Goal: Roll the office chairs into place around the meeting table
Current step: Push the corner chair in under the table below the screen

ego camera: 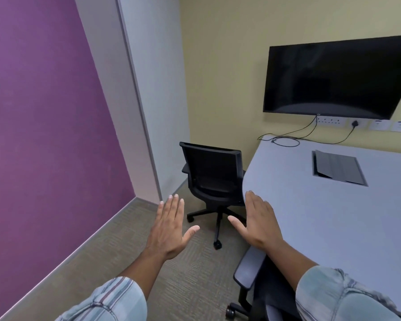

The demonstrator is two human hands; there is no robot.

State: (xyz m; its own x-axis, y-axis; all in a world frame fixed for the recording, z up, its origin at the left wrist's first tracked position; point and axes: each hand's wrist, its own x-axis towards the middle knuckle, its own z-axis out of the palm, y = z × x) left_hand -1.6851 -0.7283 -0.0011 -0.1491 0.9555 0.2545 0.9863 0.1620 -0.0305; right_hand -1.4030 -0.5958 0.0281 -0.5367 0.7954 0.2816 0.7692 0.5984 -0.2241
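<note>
While both hands hover flat and empty, the far chair [214,179] sits straight ahead by the table [310,216] corner, backrest facing them, with the left hand [169,225] and right hand [259,221] about equally near.

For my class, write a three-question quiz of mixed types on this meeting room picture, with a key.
1. True or false: both hands are gripping the far chair.
2. What hangs on the yellow wall above the table? A) a whiteboard B) a dark screen C) a clock
3. Fill in: beneath the right forearm, a second chair's ______ shows at the table edge.

Key
1. False: the left hand and right hand are open and hold nothing.
2. B: the screen is dark.
3. Armrest.
</note>
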